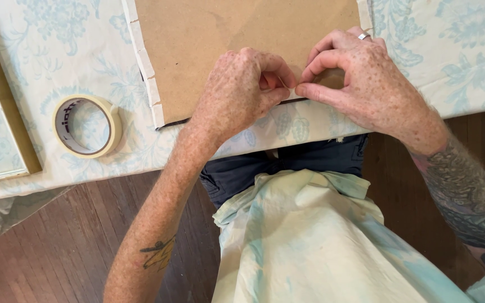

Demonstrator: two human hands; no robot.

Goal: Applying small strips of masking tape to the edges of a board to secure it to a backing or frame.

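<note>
At the table's near edge, the left hand (242, 92) and right hand (360, 84) meet fingertip to fingertip over the lower edge of a brown board (237, 33), both pinched closed, apparently on a small strip of tape, though it is mostly hidden. A roll of masking tape (87, 125) lies toward the table's left side on the floral cloth (456, 50).

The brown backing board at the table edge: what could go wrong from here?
1. The brown board lies at the table's near edge; pressure from the left hand and right hand might push it off.
2. The tape strips along its left side look uneven, so the bottom edge may end up crooked too.
3. The tape roll sits far left, needing a reach.
</note>
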